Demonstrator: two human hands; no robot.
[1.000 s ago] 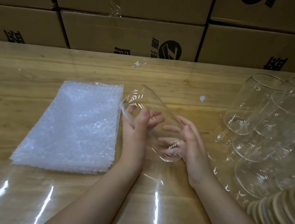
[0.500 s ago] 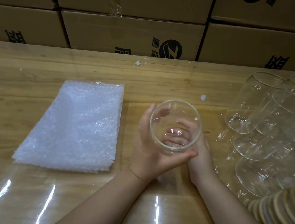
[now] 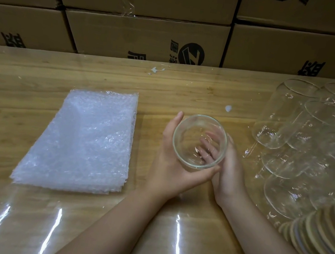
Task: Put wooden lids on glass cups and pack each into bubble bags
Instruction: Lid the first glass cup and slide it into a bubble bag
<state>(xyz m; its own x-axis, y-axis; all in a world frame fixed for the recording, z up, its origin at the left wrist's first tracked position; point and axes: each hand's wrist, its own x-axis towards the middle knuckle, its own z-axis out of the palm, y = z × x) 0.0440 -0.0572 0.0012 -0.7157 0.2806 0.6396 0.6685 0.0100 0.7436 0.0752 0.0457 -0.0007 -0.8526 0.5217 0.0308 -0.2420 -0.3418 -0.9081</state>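
A clear glass cup (image 3: 192, 128) stands upright between my hands at the table's middle, its round mouth facing the camera. My left hand (image 3: 167, 165) wraps around its left side, thumb across the near wall. My right hand (image 3: 230, 174) holds the right side; its fingers show through the glass. A stack of bubble bags (image 3: 82, 140) lies flat to the left. Wooden lids (image 3: 323, 239) are fanned out at the right edge.
Several empty glass cups (image 3: 303, 135) stand crowded on the right of the wooden table (image 3: 40, 78), which has a shiny clear cover. Cardboard boxes (image 3: 132, 35) are stacked along the far edge. Small white scraps (image 3: 155, 71) lie near the back.
The cup lay tilted on its side a second ago; both hands have turned it upright so its mouth faces up. Since half a second ago it has barely moved.
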